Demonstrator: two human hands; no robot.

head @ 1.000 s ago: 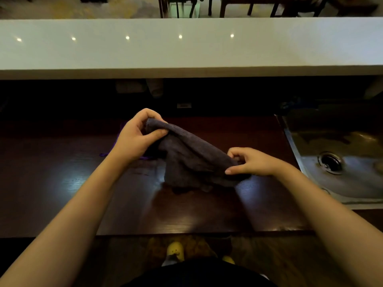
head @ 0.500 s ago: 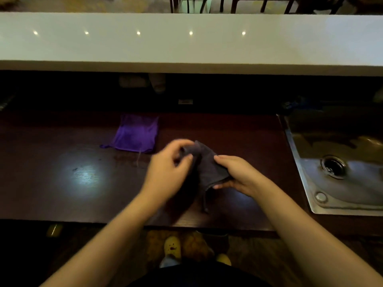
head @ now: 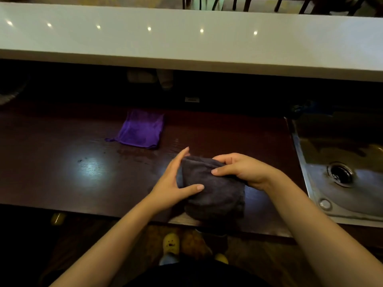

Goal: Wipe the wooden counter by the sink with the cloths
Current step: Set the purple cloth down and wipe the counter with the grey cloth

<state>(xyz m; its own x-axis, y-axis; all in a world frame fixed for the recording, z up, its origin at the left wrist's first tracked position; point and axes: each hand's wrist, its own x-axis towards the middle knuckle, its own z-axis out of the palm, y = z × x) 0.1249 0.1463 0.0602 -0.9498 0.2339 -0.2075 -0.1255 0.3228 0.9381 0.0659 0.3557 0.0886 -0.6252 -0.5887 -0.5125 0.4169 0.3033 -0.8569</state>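
A dark grey cloth (head: 213, 189), folded into a thick pad, rests near the front edge of the dark wooden counter (head: 68, 172). My left hand (head: 174, 181) holds its left side, thumb on top and fingers spread along the edge. My right hand (head: 242, 169) grips the cloth's upper right part, fingers curled over the fold. A purple cloth (head: 142, 129) lies flat further back on the counter, apart from both hands.
A steel sink (head: 342, 177) with a round drain is set into the counter on the right. A white raised ledge (head: 186, 38) runs across the back, above a dark recess. Wet streaks show on the wood in front of the purple cloth.
The grey cloth was held stretched out between both hands a second ago. My hands have come together and folded it into a compact pad low near the counter's front edge.
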